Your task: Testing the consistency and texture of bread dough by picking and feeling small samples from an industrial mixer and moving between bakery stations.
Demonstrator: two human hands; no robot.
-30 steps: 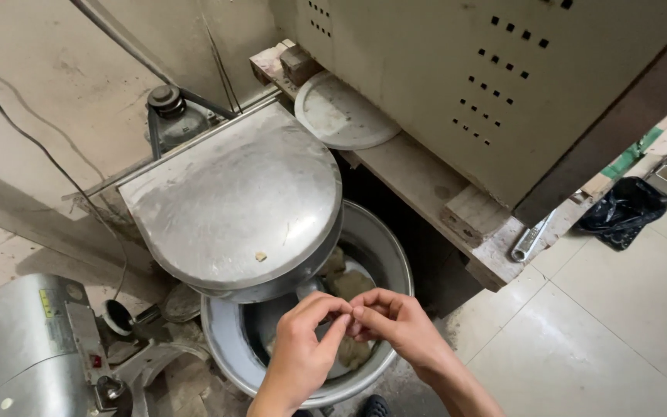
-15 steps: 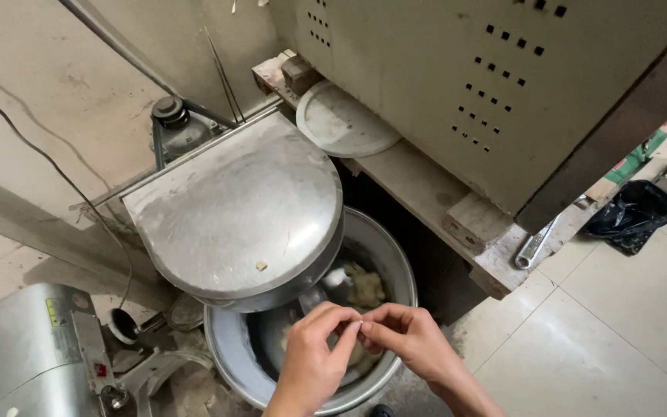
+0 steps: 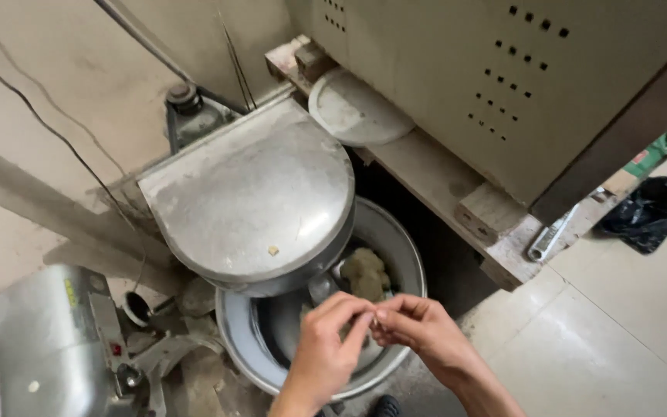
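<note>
My left hand (image 3: pixel 327 346) and my right hand (image 3: pixel 418 330) meet fingertip to fingertip over the front of a round metal mixer bowl (image 3: pixel 403 247). The fingers of both hands pinch together at one spot; anything between them is too small to make out. A lump of beige dough (image 3: pixel 364 272) lies inside the bowl behind my hands. The mixer's flat metal lid (image 3: pixel 252 193) covers the rear half of the bowl, with a small crumb on it.
A grey motor housing (image 3: pixel 48 340) stands at lower left. A beige perforated metal cabinet (image 3: pixel 503 69) rests on a wooden ledge (image 3: pixel 434 177) with a round plate (image 3: pixel 353 108). A black bag (image 3: pixel 646 210) lies on the tiled floor at right.
The view has shifted, so the mixer sits further right in the frame. My hands stay pinched together over the bowl's front, with the fingers working slightly.
</note>
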